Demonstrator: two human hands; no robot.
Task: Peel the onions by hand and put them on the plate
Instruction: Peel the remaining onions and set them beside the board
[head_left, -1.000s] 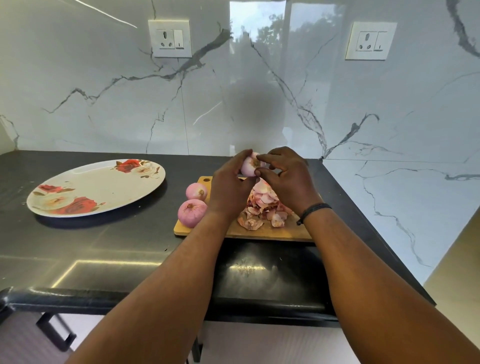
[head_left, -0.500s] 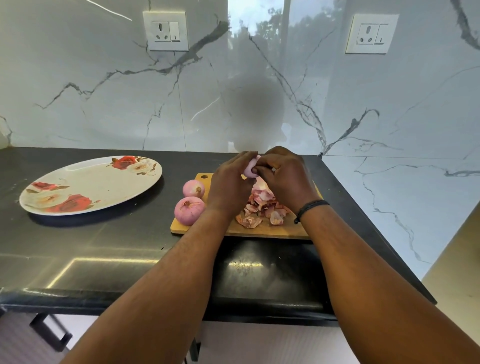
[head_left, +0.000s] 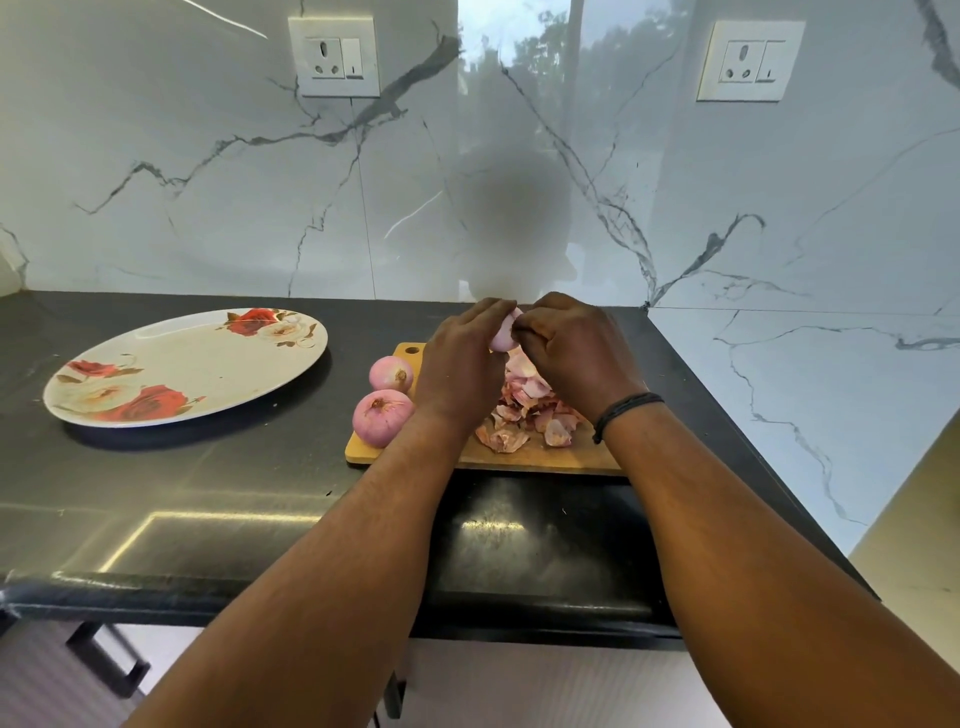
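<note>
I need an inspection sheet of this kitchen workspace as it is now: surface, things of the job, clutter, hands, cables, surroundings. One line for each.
Surface: dark glossy counter, with a wooden cutting board on it near the right end.
Job's things: flowered plate at left, no onions on it; two onions at the board's left edge; a third onion held between both hands above the board.
Clutter: pile of onion skins on the board.
Hands: left hand grips the held onion; right hand pinches at its top.
Cables: nothing seen.
Surroundings: marble-pattern wall with two sockets, nothing plugged in; a dark band on the right wrist.
</note>
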